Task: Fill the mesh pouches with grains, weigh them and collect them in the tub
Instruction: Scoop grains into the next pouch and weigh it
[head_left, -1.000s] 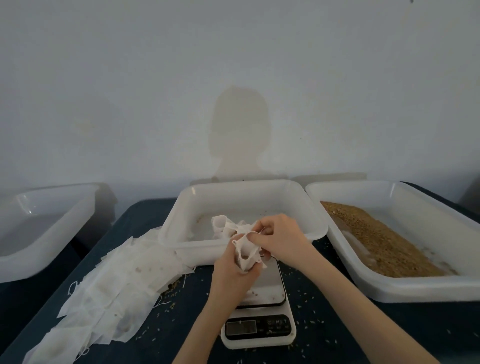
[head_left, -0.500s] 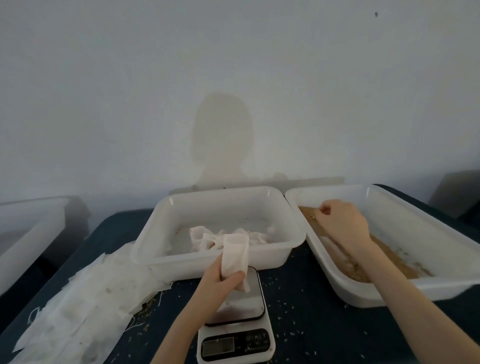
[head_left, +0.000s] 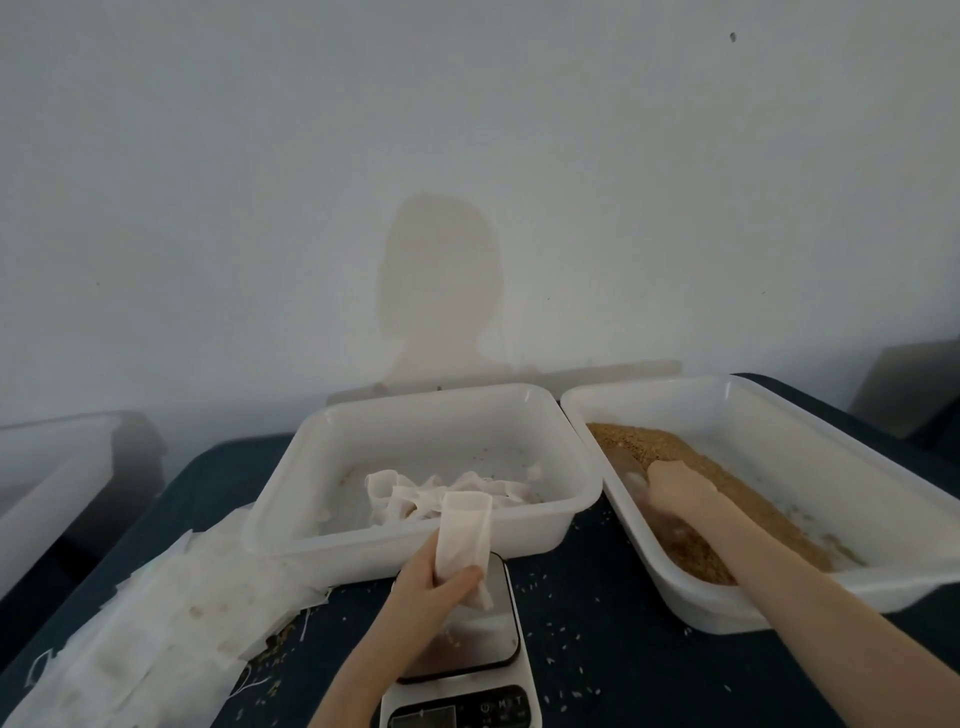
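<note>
right hand (head_left: 675, 493): you've dropped it from above the grain tub (head_left: 831, 597) into the grains (head_left: 727, 478); finger state blurred, cannot tell.
left hand (head_left: 431, 587): your fingers still clamp the mesh pouch (head_left: 462, 535), mouth up, over the scale (head_left: 467, 654).
step: scoop next, pouch unfilled.

The light is dim and flat, coming from behind me: my head and shoulders throw a soft brownish shadow on the pale grey wall (head_left: 208, 182) straight ahead. The wall darkens toward its corners. My right hand (head_left: 675, 491), down in the brown grains (head_left: 727, 493), is smeared with motion blur, its fingers unreadable. My left hand (head_left: 431, 587) is sharper. The steel plate of the small white kitchen scale (head_left: 483, 649) carries a dull sheen. The wide lens bows the white plastic tubs (head_left: 415, 410) and bends the dark blue table (head_left: 597, 649) at the edges. The whole picture is soft and slightly hazy.
</note>
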